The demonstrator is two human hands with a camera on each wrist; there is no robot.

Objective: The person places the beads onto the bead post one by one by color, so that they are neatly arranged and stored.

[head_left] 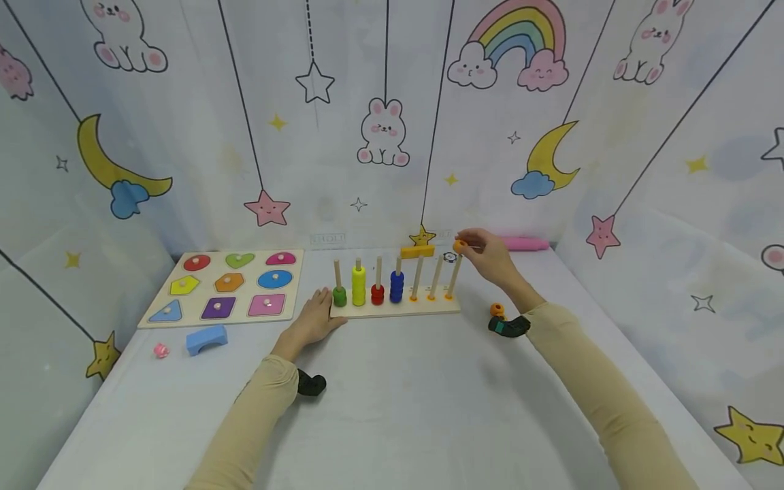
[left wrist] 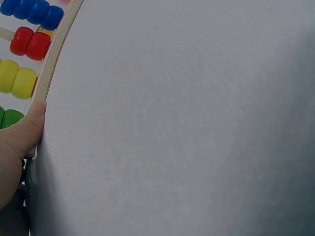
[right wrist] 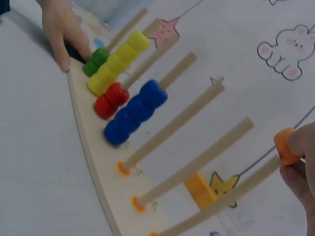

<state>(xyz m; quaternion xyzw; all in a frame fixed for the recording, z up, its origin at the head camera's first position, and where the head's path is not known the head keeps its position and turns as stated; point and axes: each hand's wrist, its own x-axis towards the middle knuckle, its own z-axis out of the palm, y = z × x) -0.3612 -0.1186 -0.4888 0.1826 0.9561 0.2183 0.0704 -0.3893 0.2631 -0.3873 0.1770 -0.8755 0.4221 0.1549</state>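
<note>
A wooden bead-stacking board (head_left: 398, 310) with a row of upright pegs stands near the back wall. Its left pegs carry green (head_left: 339, 297), yellow (head_left: 358, 286), red (head_left: 378, 295) and blue beads (head_left: 397, 287); the three right pegs are bare along their shafts. At the board's left end, my left hand (head_left: 314, 317) grips it, thumb (left wrist: 33, 123) against the front edge and fingers round the far side. Between thumb and fingertips my right hand (head_left: 492, 258) pinches an orange bead (right wrist: 287, 146) at the tip of the rightmost peg. Whether the peg enters its hole, I cannot tell.
Orange beads (head_left: 497, 311) lie beside the right wrist strap. Left of the board is a shape puzzle (head_left: 202, 280), with a blue arch block (head_left: 207, 339) and a small pink piece (head_left: 161, 350) before it. A yellow-orange block (head_left: 418, 252) and a pink stick (head_left: 524, 243) lie behind.
</note>
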